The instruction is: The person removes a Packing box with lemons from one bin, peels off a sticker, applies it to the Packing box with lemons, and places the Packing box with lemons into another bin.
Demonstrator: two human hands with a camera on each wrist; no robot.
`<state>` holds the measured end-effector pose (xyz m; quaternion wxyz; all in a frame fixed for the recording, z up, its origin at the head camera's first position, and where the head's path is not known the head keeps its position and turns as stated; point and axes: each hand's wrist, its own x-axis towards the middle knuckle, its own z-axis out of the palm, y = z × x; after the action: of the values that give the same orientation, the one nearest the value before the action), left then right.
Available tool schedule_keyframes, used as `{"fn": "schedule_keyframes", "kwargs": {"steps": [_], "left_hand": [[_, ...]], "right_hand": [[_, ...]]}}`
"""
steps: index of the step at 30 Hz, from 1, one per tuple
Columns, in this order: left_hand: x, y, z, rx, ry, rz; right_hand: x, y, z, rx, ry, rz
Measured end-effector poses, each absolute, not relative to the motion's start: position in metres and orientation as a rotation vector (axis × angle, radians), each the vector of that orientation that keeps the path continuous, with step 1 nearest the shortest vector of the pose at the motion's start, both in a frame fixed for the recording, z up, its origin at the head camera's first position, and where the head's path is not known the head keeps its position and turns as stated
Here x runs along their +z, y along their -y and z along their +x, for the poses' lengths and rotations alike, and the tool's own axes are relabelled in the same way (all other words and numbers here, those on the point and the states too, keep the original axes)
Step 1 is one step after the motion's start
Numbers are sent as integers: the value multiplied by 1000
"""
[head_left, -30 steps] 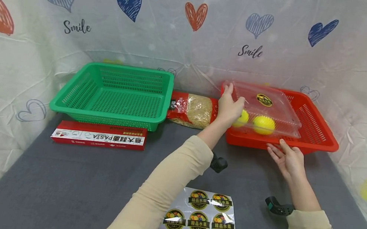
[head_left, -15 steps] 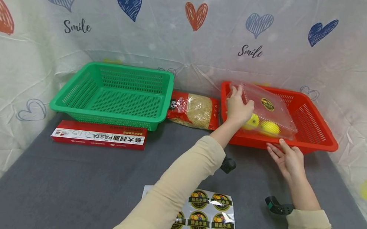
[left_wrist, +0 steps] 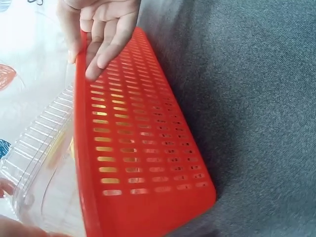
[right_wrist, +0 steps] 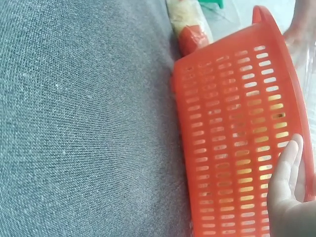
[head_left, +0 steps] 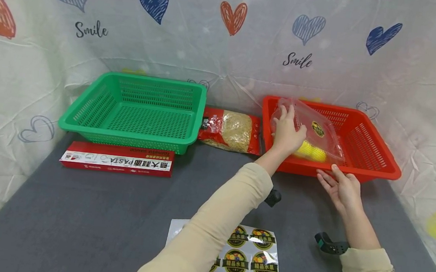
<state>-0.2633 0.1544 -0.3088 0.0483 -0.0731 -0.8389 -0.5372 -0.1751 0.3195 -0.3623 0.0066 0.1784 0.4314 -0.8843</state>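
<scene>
A clear plastic clamshell box (head_left: 321, 142) with a round black-and-gold sticker (head_left: 318, 129) on its lid lies tilted inside the red basket (head_left: 373, 172). Yellow round things with a netted surface (head_left: 312, 152) show through its near side. My left hand (head_left: 287, 134) holds the box by its left end, thumb and fingers spread across it; the wrist hides part of the contents. At the basket's near rim my right hand (head_left: 343, 191) grips the edge, thumb over the top and fingers against the outer wall, as the left wrist view shows.
Left of the red basket lies a red noodle bag (head_left: 230, 130), then a green basket (head_left: 130, 133). A red-and-white pasta box (head_left: 117, 159) lies before the green one. A sticker sheet (head_left: 246, 263) sits on the grey cloth, partly under my left forearm.
My left hand has moved right and slightly down with the clamshell box, which has sunk from above the rim into the red basket. My right hand stays on the rim.
</scene>
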Motion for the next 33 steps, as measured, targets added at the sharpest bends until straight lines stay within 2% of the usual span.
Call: {"fn": "schedule_keyframes", "kwargs": {"steps": [14,27,33], "left_hand": [[-327,-148,-268,-1731,2638,-138],[-331,-151,-260,-1464,2802,-238],[-333,-152,-261,-1438,2794,-136]], "right_hand": [[-360,-320,-175,-2775,-1321,558],[-359,-321,-175,-2768,-1317,558],[-361,-319,-176,-2754,-1343,572]]}}
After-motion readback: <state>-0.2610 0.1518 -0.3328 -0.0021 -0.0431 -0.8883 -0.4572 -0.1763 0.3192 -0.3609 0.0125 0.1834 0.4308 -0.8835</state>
